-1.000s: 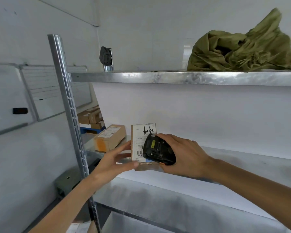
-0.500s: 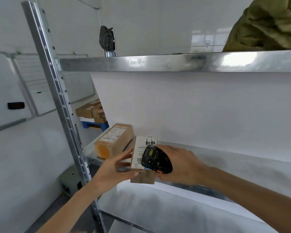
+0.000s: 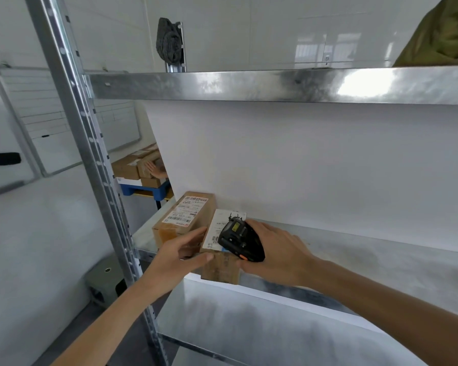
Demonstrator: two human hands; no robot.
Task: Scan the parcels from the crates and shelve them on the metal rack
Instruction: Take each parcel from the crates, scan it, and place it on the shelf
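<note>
A small brown parcel [image 3: 221,268] with a white label lies at the front edge of the rack's middle shelf [image 3: 381,249]. My left hand [image 3: 177,257] holds its left side, thumb along the front edge. My right hand [image 3: 280,254] grips a black handheld scanner [image 3: 239,240] and rests against the parcel's right side, the scanner lying over the label. A second labelled parcel [image 3: 181,219] lies on the same shelf just to the left, next to my left fingers.
The rack's upright post [image 3: 90,165] stands left of my left arm. The upper shelf [image 3: 275,83] carries an olive cloth [image 3: 442,35] at the right. Beyond the rack, cardboard boxes [image 3: 138,167] sit on a blue crate [image 3: 143,188], with another person's hand on them.
Both hands have carried the small parcel down and onto the middle shelf beside the other parcel. My view has moved closer to the rack. Another person's hand has appeared at the far boxes.
</note>
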